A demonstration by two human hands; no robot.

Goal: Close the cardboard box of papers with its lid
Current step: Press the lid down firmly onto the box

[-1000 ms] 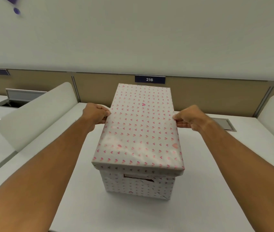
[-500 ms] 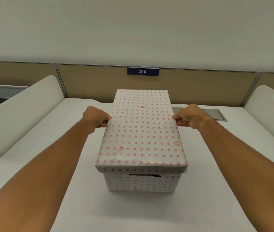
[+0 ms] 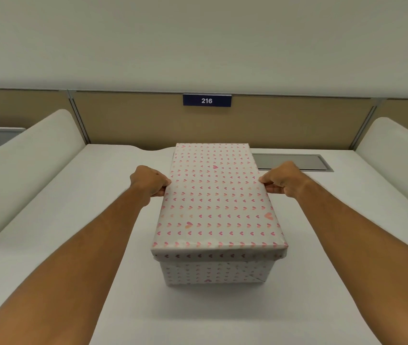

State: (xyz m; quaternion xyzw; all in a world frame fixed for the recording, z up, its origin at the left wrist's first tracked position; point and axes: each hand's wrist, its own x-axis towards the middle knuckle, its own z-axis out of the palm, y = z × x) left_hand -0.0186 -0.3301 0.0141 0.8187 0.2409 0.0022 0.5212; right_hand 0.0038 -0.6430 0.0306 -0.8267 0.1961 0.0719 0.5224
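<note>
Seating lid onto box, both hands pinching its long edges.
Left hand point(image 3: 150, 181) and right hand point(image 3: 281, 179) pinch lid point(image 3: 216, 197) at mid-length; it covers box point(image 3: 213, 273) on white desk point(image 3: 98, 195). Press down evenly both sides so rim drops square, then let go.

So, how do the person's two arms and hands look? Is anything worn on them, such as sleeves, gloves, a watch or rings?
Both forearms are bare up to the edge of the picture: no sleeve shows. The left hand and the right hand have no gloves, and neither wrist carries a watch or a band. No ring can be seen, though the fingers are mostly curled out of view.
</note>
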